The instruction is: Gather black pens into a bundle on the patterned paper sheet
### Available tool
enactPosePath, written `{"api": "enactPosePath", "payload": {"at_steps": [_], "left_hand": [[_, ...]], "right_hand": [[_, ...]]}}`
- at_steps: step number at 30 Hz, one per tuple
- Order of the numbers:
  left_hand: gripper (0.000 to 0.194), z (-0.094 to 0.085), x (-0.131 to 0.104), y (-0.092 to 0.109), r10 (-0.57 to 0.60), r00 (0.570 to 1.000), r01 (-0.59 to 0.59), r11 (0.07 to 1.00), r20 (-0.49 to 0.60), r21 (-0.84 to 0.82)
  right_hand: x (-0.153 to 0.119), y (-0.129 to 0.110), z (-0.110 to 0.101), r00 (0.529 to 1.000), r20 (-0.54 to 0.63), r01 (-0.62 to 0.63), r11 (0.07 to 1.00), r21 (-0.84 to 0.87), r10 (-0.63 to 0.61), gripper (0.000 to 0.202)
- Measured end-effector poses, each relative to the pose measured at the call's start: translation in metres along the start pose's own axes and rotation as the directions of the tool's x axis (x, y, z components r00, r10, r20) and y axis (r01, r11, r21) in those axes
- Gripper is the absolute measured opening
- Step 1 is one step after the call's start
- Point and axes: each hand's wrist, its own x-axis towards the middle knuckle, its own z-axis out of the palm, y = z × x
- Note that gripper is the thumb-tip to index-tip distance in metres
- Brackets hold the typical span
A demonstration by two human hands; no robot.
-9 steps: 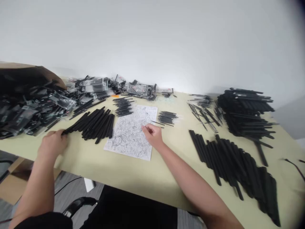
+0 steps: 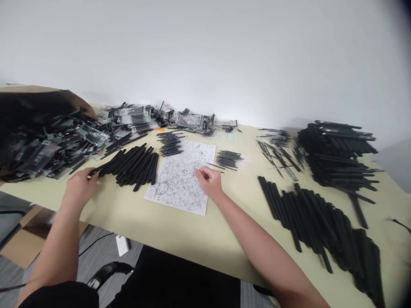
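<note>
My left hand point(image 2: 80, 186) is at the left end of a fanned pile of black pens point(image 2: 135, 167), its fingers closed on the end of one black pen point(image 2: 100, 169). Over the right side of a white sheet of paper point(image 2: 180, 188), covered in dark scribbles, rests my right hand point(image 2: 209, 180). Its fingers are curled into a pinch, and whatever they hold is hidden. Just behind that hand lies a small row of thin dark sticks, like pen refills point(image 2: 228, 159). A similar bunch of thin sticks point(image 2: 170, 143) lies by the paper's far left corner.
Black and clear plastic packets point(image 2: 93, 134) heap up at the left, spilling from a brown box point(image 2: 48, 90). More packets point(image 2: 192, 121) lie along the wall. On the right are a row of black pens point(image 2: 321, 226), a tall stack of them point(image 2: 337, 137) and loose thin sticks point(image 2: 276, 156).
The view has shifted slightly, so the table's things appear a little further right. My left hand has moved slightly up and right with the pen's end; my right hand keeps its curled pose over the paper.
</note>
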Motion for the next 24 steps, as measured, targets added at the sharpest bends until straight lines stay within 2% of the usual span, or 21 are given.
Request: {"api": "enactPosePath", "payload": {"at_steps": [4,10,15,19,24], "left_hand": [[0.057,0.005,0.013,0.014,0.051,0.998,-0.053,0.993,-0.02,-0.101],[0.049,0.009,0.026,0.025,-0.055,0.996,0.077,0.932,0.073,-0.355],[0.045,0.002,0.03,0.039,-0.023,0.996,0.047,0.95,0.081,-0.307],[0.041,0.0,0.031,0.042,-0.005,0.999,0.018,0.958,0.047,-0.285],[0.039,0.003,0.026,0.04,0.13,0.992,-0.127,0.957,-0.006,-0.261]], "right_hand": [[0.0,0.0,0.0,1.0,0.0,0.002,1.0,0.014,-0.002,0.039],[0.001,0.001,0.0,1.0,0.004,0.011,1.0,-0.001,-0.011,0.04],[0.001,0.002,0.001,1.0,0.006,-0.006,1.0,-0.022,0.006,0.04],[0.002,0.0,0.001,1.0,0.01,-0.006,1.0,-0.026,0.007,0.04],[0.003,-0.001,0.001,1.0,0.006,-0.016,1.0,-0.008,0.016,0.041]]}}
